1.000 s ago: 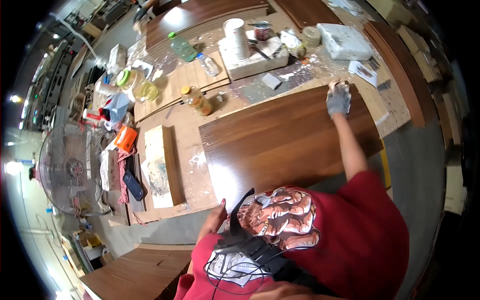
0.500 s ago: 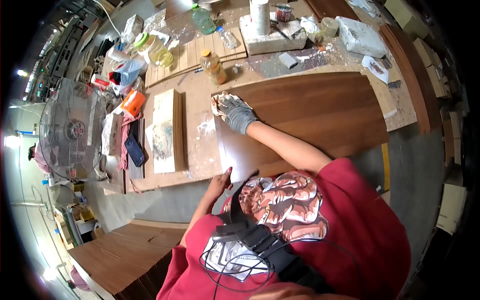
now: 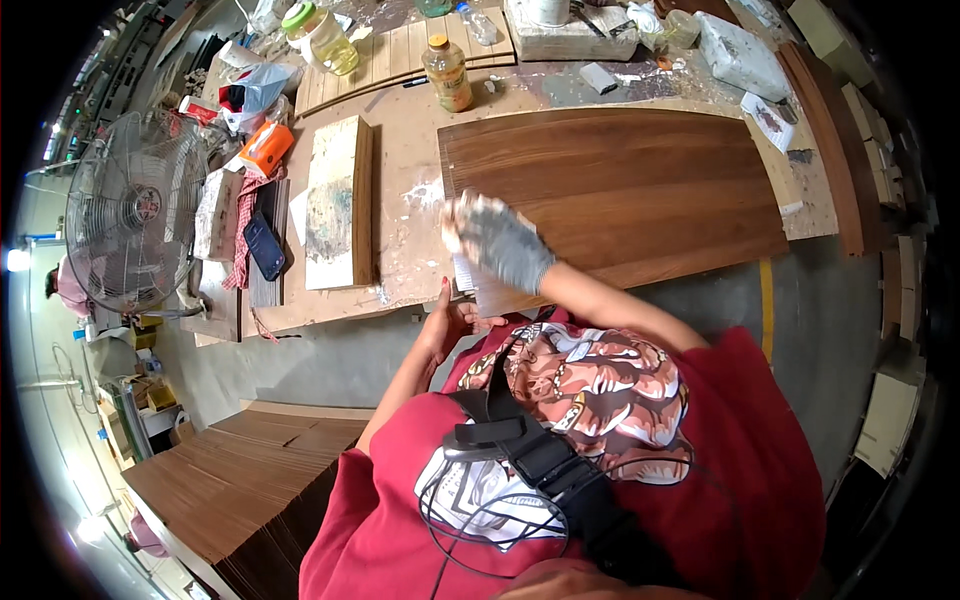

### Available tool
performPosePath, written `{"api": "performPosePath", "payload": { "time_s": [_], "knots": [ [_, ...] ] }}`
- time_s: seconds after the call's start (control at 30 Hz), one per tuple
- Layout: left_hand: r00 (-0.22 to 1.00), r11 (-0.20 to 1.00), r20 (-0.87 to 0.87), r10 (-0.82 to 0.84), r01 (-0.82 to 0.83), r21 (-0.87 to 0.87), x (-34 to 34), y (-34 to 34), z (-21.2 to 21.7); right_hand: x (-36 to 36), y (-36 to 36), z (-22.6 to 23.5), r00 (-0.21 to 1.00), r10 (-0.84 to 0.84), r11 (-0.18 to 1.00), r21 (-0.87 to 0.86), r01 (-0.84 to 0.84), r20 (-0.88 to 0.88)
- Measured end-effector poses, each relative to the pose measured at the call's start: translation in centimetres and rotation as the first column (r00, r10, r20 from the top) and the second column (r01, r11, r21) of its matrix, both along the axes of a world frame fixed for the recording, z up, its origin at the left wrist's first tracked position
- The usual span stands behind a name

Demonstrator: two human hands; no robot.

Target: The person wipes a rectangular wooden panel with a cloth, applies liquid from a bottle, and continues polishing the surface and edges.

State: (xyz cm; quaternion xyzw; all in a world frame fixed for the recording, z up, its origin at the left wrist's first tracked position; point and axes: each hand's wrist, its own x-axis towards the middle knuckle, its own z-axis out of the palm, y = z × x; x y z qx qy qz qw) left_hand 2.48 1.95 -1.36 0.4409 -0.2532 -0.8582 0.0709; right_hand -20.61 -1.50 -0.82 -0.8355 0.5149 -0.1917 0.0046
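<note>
A dark brown wood-grain board (image 3: pixel 630 190) lies flat on the workbench in front of me. My right hand (image 3: pixel 503 245), in a grey glove, is over the board's left end and smeared by motion. Its fingers are closed on a crumpled pale rag (image 3: pixel 453 222) with brown stains. My bare left hand (image 3: pixel 447 322) is by the board's near left corner, thumb raised and fingers apart, with nothing visible in it. Whether its fingertips touch the board's edge I cannot tell.
Left of the board lies a paint-marked wooden block (image 3: pixel 338 205), then a phone (image 3: pixel 263 246) and a caged fan (image 3: pixel 138 205). A yellow-capped bottle (image 3: pixel 447 75) stands beyond the board. Stacked brown panels (image 3: pixel 240 480) are at lower left.
My right hand has brought the rag nearer to me, along the board's left end. My left hand has risen toward the near corner, its fingers spreading. The view has shifted slightly.
</note>
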Motion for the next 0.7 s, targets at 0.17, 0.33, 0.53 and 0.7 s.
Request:
{"api": "performPosePath", "payload": {
  "time_s": [0.17, 0.33, 0.53, 0.7],
  "knots": [
    [1.0, 1.0, 0.013, -0.023, 0.023, 0.013, -0.5, 0.3, 0.0, -1.4, 8.1, 0.6, 0.967, 0.242, 0.939, 0.231, -0.253, 0.075],
    [0.952, 0.976, 0.282, -0.119, 0.165, -0.145, -1.2, 0.5, 4.0, -6.2, 8.5, 2.5, 0.998, -0.045, 0.983, 0.178, 0.035, 0.052],
    [0.958, 0.953, 0.251, -0.138, 0.197, -0.231, -2.2, -1.1, 3.3, -1.6, 10.0, 3.0, 0.996, 0.03, 0.994, 0.111, -0.02, -0.089],
    [0.878, 0.798, 0.393, -0.274, 0.435, -0.416, -1.1, -1.4, 4.0, -12.9, 13.4, 7.4, 0.839, -0.544, 0.778, 0.377, 0.502, 0.003]
  ]
}}
